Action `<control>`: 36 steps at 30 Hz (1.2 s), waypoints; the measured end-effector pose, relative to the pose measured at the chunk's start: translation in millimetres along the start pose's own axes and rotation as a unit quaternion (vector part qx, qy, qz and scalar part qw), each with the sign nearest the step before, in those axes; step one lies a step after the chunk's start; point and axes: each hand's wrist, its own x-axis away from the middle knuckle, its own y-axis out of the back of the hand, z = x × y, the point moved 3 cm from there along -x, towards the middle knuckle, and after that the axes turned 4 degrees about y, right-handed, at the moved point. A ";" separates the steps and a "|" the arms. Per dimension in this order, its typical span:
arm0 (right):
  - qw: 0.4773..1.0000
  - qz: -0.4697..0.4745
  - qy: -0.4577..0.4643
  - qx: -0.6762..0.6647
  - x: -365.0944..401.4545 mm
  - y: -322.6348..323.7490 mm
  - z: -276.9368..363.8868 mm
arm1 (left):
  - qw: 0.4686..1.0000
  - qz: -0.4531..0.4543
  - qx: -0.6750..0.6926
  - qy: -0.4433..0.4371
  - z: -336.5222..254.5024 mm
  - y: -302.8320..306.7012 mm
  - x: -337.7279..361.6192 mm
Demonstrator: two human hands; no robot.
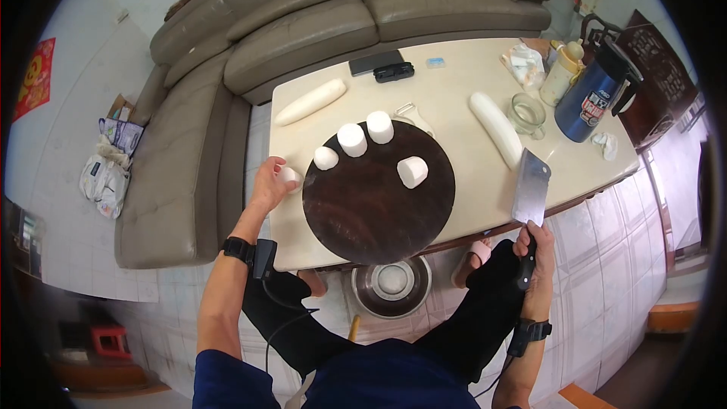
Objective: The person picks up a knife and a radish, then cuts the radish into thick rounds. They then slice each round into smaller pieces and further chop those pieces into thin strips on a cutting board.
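My right hand point(536, 250) grips the black handle of a cleaver point(531, 189), its broad blade pointing up past the table's front edge, right of the board. My left hand point(268, 185) has its fingers round a white radish piece point(289, 176) at the table's left edge, beside the round dark chopping board point(371, 208). Along the board's far left rim stand a small rounded radish end point(326, 157) and two thick radish chunks, one point(351, 140) beside the other point(380, 127). Another cut chunk point(413, 172) sits towards the board's right side.
Whole peeled radishes lie at the back left point(311, 102) and on the right point(495, 129). A peeler point(413, 117) is behind the board. Right of it stand a glass mug point(526, 115) and a blue flask point(594, 95). A metal basin point(391, 288) is on the floor between my feet.
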 end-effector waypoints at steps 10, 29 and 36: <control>1.000 0.006 0.003 0.009 -1.5 -7.8 -3.9 | 0.981 0.009 0.059 -0.184 -66.2 -0.5 -20.3; 1.000 -0.014 -0.009 0.007 -2.5 -6.9 -2.0 | 0.987 0.034 -0.037 -0.155 -85.6 -14.1 -65.7; 1.000 -0.012 -0.006 0.021 -2.2 -10.0 0.7 | 0.959 0.144 -0.046 -0.240 -158.1 -34.6 -45.0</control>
